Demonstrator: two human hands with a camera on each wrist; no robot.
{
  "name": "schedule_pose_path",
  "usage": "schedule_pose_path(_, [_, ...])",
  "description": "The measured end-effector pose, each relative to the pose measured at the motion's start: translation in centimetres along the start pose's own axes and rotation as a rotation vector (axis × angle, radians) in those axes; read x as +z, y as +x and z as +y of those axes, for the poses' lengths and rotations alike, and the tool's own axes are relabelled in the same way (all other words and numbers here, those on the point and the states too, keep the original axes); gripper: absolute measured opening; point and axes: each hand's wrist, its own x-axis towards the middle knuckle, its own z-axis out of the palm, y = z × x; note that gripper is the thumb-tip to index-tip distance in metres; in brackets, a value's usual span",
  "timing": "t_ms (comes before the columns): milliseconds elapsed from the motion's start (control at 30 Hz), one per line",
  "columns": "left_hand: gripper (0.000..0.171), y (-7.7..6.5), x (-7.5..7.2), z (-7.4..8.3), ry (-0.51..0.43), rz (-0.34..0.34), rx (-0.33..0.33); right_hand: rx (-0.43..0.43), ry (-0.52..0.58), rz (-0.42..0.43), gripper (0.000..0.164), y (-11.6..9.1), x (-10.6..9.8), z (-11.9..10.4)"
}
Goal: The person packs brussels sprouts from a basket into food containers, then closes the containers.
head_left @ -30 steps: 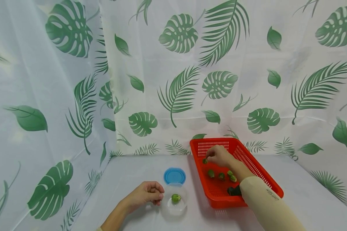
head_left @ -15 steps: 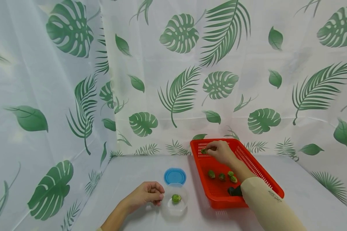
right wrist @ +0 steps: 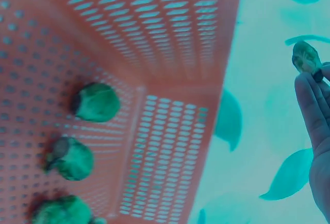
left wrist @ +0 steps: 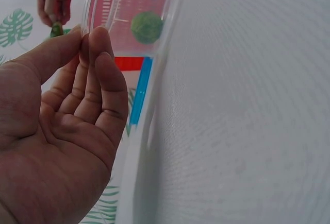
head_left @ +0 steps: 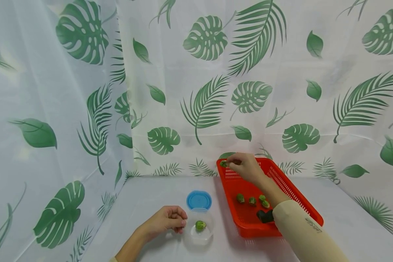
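With thumb and fingertips my right hand [head_left: 246,168] pinches a small Brussels sprout [head_left: 223,163], above the far left corner of the red basket [head_left: 245,229]; the right wrist view also shows this sprout [right wrist: 306,57]. My left hand [head_left: 167,219] pinches the left rim of a clear plastic tub [head_left: 203,240], as the left wrist view confirms. One Brussels sprout [head_left: 200,225] lies inside the tub. Several more Brussels sprouts [head_left: 240,198] lie on the basket floor, along with a black object [head_left: 265,216] partly hidden by the right sleeve.
A blue lid [head_left: 199,201] lies flat on the white table [head_left: 154,189], just behind the tub. The basket's raised perforated walls stand to the tub's right. A leaf-patterned sheet [head_left: 196,109] hangs behind and at the sides.
My right hand has lifted the Brussels sprout from low inside the basket up to its far left rim, moving leftward. The left hand and tub have stayed in place.
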Motion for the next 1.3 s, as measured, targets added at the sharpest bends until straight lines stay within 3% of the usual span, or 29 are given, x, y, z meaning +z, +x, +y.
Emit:
schedule_pose_path(300, [0.020,0.0,0.0,0.0,-0.001,-0.008,0.010,-0.090,0.058,0.012,0.017,0.3,-0.2,-3.4])
schedule_pose_path(533, [0.020,0.0,0.0,0.0,0.002,-0.008,0.009,-0.151,0.091,0.034,0.019,0.3,0.1,-4.5])
schedule_pose_path(1300, [0.020,0.1,0.0,-0.1,-0.003,-0.008,0.009,-0.219,0.194,0.047,0.018,-0.5,1.2,-7.6])
